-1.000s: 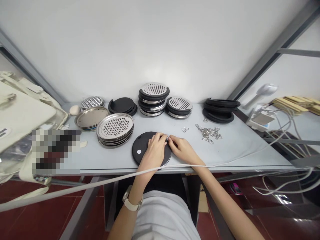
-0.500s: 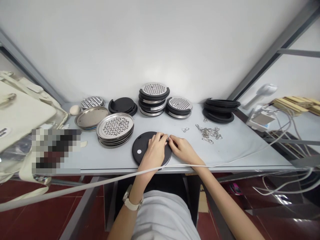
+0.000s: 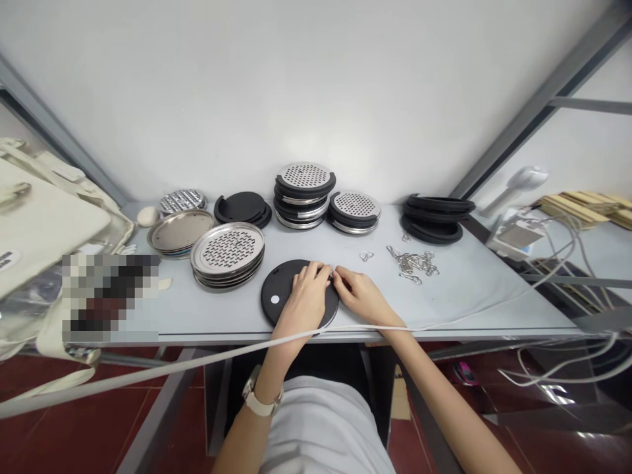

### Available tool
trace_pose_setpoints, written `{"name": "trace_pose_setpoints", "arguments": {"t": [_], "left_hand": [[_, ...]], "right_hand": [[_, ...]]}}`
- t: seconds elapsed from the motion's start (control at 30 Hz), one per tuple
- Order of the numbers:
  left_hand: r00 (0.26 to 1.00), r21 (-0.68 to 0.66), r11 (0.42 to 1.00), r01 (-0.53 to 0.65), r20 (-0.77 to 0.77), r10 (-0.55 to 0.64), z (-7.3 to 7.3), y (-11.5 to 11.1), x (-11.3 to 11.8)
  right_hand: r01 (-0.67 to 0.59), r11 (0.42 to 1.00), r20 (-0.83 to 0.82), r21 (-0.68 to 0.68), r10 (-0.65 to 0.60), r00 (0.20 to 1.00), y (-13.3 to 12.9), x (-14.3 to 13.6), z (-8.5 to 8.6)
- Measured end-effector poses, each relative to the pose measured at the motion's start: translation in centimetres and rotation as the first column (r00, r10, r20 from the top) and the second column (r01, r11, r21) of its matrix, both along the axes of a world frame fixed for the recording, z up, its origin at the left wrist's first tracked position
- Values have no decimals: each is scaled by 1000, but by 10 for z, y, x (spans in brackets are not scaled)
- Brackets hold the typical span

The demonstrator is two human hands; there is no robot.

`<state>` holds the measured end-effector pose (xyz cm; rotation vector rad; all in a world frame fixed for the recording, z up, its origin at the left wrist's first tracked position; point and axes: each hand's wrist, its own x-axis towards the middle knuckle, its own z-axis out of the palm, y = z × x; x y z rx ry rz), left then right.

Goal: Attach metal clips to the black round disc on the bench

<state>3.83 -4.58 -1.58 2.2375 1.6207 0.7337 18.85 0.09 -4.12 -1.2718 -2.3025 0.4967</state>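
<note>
A round black disc (image 3: 279, 282) with a white dot lies flat near the table's front edge. Across its right half rests my left hand (image 3: 307, 297), its fingers bent together at the far right rim. My right hand (image 3: 363, 293) meets them there, thumb and forefinger pinched at that rim; whatever small piece they hold is hidden by the fingertips. Left of the disc is a stack of round metal plates (image 3: 232, 249), the top one perforated. To the right lie a pile of metal clips (image 3: 412, 261) and a single clip (image 3: 366, 256).
Along the wall stand a tall stack of perforated discs in black rims (image 3: 305, 197), a shorter one (image 3: 354, 209) and black rings (image 3: 434, 220). Plain metal plates (image 3: 180, 230) sit left. A white cable (image 3: 197, 361) crosses over my wrists. A cream bag (image 3: 49, 210) hangs left.
</note>
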Motion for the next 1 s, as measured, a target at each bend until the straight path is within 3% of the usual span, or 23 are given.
{"name": "trace_pose_setpoints", "arguments": {"t": [1.0], "left_hand": [[999, 2, 1000, -6, -38, 6, 2, 0, 1]], "right_hand": [[-13, 999, 99, 36, 10, 995, 1, 0, 1]]}}
